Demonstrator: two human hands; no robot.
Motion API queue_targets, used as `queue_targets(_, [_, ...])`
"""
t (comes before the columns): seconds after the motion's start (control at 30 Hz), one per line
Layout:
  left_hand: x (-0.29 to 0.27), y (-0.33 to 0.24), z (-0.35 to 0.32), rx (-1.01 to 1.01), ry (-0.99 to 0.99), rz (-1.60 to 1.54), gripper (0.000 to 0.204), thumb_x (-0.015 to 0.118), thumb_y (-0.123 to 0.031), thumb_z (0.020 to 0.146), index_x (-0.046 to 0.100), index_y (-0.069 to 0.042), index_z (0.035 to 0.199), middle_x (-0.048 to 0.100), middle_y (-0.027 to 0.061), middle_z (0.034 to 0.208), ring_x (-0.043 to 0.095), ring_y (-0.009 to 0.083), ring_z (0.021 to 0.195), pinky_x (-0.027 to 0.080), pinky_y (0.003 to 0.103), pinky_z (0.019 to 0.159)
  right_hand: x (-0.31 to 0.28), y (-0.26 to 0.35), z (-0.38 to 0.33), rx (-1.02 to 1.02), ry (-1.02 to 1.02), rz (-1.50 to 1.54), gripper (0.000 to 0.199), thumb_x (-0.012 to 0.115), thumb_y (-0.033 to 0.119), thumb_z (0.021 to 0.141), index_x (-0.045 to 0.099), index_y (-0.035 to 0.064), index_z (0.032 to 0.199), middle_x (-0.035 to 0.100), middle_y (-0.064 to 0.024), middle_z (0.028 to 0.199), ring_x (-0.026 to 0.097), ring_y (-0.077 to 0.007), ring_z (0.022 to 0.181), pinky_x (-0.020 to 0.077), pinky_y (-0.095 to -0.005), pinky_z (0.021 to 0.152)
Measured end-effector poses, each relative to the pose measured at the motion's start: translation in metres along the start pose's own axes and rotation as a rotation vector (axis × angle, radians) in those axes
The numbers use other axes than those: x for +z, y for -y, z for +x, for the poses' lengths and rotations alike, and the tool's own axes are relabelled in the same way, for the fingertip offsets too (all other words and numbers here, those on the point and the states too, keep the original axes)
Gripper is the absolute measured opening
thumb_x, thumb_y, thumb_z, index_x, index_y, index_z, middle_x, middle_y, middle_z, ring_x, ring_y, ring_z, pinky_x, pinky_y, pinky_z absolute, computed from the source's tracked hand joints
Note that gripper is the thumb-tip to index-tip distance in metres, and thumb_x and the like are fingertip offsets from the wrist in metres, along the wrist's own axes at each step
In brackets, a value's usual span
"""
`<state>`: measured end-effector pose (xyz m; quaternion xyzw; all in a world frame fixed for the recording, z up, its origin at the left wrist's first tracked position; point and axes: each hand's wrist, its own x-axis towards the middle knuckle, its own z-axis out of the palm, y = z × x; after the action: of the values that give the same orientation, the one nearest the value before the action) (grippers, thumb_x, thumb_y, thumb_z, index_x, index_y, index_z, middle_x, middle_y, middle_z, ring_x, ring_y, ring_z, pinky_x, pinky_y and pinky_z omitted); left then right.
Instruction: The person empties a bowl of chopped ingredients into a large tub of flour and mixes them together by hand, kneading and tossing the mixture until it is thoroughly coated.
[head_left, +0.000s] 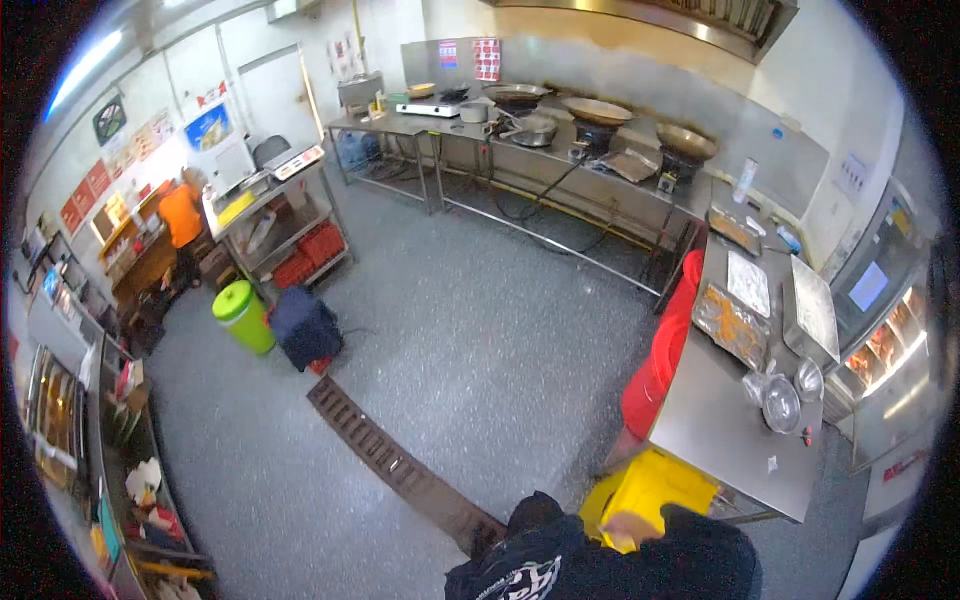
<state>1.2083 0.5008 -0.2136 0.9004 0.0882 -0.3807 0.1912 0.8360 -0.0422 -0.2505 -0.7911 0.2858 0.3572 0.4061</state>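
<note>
Yellow plastic, the body of a low bin or caddy (655,487), is sitting on the grey floor (480,340) at the near corner of the steel worktop (715,425), and one bare hand (627,528) is showing just below it at the bottom of the view, pressed against or overlapping its lower edge. Dark sleeves (560,560) are hiding most of both arms, so I cannot tell which hand this is, nor whether its grip is clenched, released or grasping the yellow thing; the other hand is not showing at all. Beside the yellow thing a red container (662,355) is leaning against the worktop's side. On the worktop itself steel bowls (782,400) are standing near the right edge, with foil-covered trays (735,325) lying further back, all well apart from the hand. A long brown floor drain grate (395,465) is running diagonally across the floor to the left of the sleeves. Further off, a green bin (243,315) and a dark blue bag (305,325) are sitting by a shelving rack, a person in orange (181,215) is standing at the far left, and large woks (598,108) are resting on the burner line along the back wall.
</note>
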Motion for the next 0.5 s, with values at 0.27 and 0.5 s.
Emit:
queue_targets(0.27, [-0.141, -0.248, 0.243, 0.476, -0.281, -0.114, 0.038, 0.072, -0.037, 0.085, 0.071, 0.001, 0.08, 0.067, 0.0102, 0.068, 0.062, 0.0204, 0.061, 0.049, 0.037, 0.061, 0.05, -0.051, 0.087, -0.321, -0.626, 0.391, 0.029, 0.064, 0.037, 0.087, 0.073, 0.0104, 0.096, 0.07, -0.0082, 0.082, 0.065, -0.0229, 0.077, 0.0506, -0.0355, 0.069])
queue_targets(0.5, [-0.193, -0.479, 0.343, 0.983, 0.056, -0.407, 0.03, 0.075, -0.025, 0.087, 0.071, 0.003, 0.095, 0.067, 0.0084, 0.076, 0.064, 0.0183, 0.067, 0.049, 0.034, 0.058, -0.186, 0.087, 0.239, 0.102, -0.314, 0.35, 0.042, 0.057, 0.045, 0.091, 0.07, 0.0103, 0.112, 0.069, -0.0175, 0.101, 0.066, -0.0345, 0.094, 0.0516, -0.0442, 0.082])
